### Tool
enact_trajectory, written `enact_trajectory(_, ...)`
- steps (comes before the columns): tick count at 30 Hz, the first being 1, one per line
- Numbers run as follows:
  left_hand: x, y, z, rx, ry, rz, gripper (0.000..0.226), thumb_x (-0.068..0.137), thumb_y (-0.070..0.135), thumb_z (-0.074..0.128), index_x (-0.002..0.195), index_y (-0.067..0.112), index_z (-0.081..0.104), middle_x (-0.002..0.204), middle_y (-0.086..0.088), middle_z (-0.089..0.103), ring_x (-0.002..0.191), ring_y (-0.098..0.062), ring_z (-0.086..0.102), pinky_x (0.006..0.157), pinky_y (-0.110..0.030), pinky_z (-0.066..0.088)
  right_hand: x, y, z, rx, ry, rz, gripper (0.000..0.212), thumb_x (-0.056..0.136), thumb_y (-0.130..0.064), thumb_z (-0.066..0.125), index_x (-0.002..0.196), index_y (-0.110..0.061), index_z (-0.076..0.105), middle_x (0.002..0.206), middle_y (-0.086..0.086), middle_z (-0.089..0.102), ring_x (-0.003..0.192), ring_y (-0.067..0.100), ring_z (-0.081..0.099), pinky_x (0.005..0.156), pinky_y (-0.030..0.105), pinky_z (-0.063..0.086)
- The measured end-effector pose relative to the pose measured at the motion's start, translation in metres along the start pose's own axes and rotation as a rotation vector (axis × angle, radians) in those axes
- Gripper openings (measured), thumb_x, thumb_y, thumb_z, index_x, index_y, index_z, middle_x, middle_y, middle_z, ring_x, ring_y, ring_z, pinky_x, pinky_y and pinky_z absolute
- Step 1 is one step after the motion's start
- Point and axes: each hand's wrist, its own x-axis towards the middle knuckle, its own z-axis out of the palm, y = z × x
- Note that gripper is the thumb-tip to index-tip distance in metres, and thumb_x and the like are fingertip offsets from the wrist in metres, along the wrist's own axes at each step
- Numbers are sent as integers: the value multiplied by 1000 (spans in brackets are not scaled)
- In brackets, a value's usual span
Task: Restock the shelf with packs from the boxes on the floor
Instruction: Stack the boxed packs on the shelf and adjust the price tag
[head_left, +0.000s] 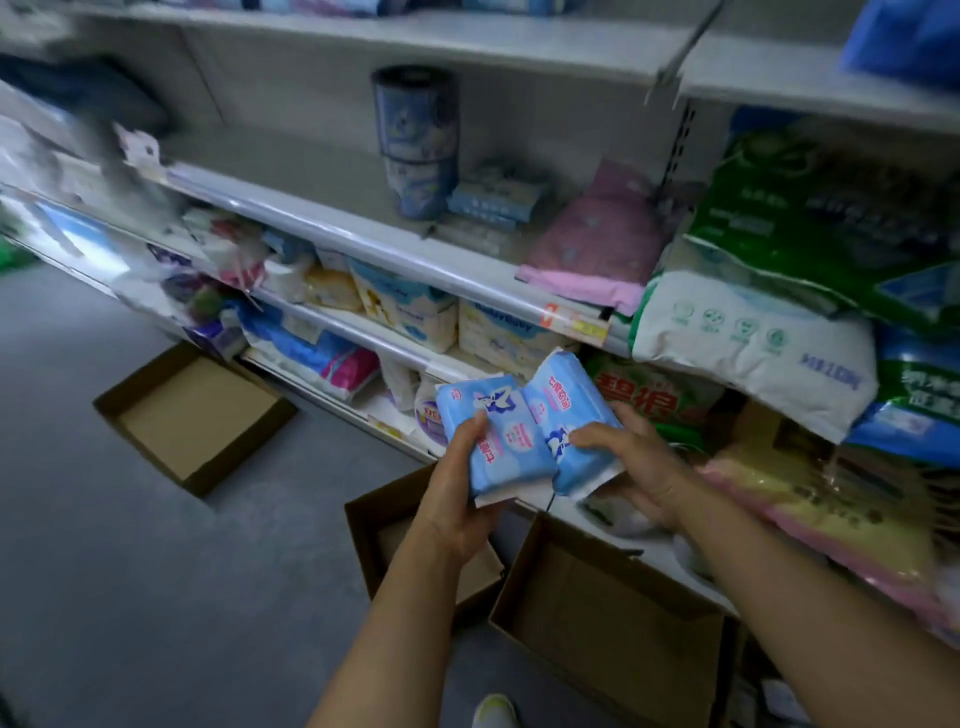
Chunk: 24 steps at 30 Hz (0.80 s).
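My left hand (460, 486) grips a light blue pack (498, 436) with pink print, thumb on its front. My right hand (636, 467) holds a second matching blue pack (569, 410) beside it; the two packs touch edge to edge. Both are held in front of the lower shelves, above the open cardboard boxes (608, 623) on the floor. The middle shelf (363, 234) runs across the view above them, with a wide bare stretch on its left half.
On the middle shelf stand stacked blue tins (415, 140), small blue packs (493, 200) and a pink pack (597, 239). Large green and white bags (779, 270) fill the right. An open box (192, 415) sits on the grey floor at left. My shoe (493, 712) shows at the bottom.
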Motion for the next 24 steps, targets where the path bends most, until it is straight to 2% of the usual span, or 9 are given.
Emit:
enact_trajectory(3, -19, 23, 29, -12, -14, 66, 78, 76, 55, 69, 140, 14, 52, 132, -15, 63, 118, -33, 62, 80, -43, 59, -24, -33, 2, 52, 10, -118, 44, 63, -13, 75, 103, -17, 60, 103, 15, 68, 83, 34, 66, 71, 50, 54)
enact_trajectory(5, -29, 38, 47, -15, -40, 120, 81, 74, 60, 69, 140, 16, 52, 134, -14, 62, 121, -34, 60, 91, -50, 55, -37, -57, 1, 110, -1, -201, 40, 59, -14, 70, 98, -15, 64, 98, 18, 69, 80, 34, 65, 72, 46, 53)
enact_trajectory(8, -49, 59, 72, 5, -32, 185, 67, 80, 58, 57, 133, 18, 59, 125, -10, 68, 111, -30, 65, 100, -51, 47, -57, -88, 2, 150, -34, -295, 24, 71, -8, 69, 93, -17, 64, 86, 11, 70, 72, 26, 65, 63, 35, 52)
enact_trajectory(10, -61, 70, 88, 5, -60, 201, 54, 85, 55, 52, 121, 17, 65, 114, -8, 73, 97, -24, 71, 95, -43, 50, -66, -102, 2, 163, -45, -340, 26, 67, -11, 70, 92, -17, 64, 81, 9, 70, 69, 24, 65, 62, 33, 52)
enact_trajectory(12, -69, 79, 99, 8, -87, 206, 48, 88, 54, 48, 112, 17, 68, 105, -8, 75, 86, -22, 73, 81, -37, 57, -75, -115, 2, 174, -50, -381, 30, 60, -15, 68, 89, -17, 64, 78, 7, 71, 66, 23, 65, 60, 31, 52)
enact_trajectory(14, -77, 87, 108, 3, -74, 236, 55, 81, 55, 54, 119, 17, 66, 110, -9, 74, 88, -23, 73, 74, -38, 59, -83, -127, -1, 181, -55, -416, 30, 59, -17, 68, 89, -18, 62, 77, 4, 71, 64, 20, 66, 58, 29, 52)
enact_trajectory(16, -80, 92, 113, -8, -72, 267, 66, 75, 55, 59, 129, 18, 62, 119, -10, 70, 94, -25, 70, 78, -41, 58, -87, -136, -4, 166, -54, -434, 33, 60, -19, 70, 92, -18, 61, 80, 4, 71, 66, 19, 66, 59, 29, 51)
enact_trajectory(19, -85, 95, 120, -32, -72, 296, 63, 75, 54, 60, 125, 18, 63, 115, -11, 72, 92, -26, 70, 83, -45, 55, -93, -146, -9, 151, -73, -448, 34, 60, -19, 71, 93, -18, 61, 85, 5, 71, 69, 19, 67, 59, 30, 53)
enact_trajectory(24, -88, 107, 132, -51, -90, 304, 61, 77, 56, 58, 125, 18, 63, 111, -11, 73, 86, -26, 73, 70, -43, 61, -93, -166, -10, 144, -86, -469, 37, 61, -20, 72, 97, -16, 65, 88, 8, 72, 74, 22, 67, 67, 35, 51)
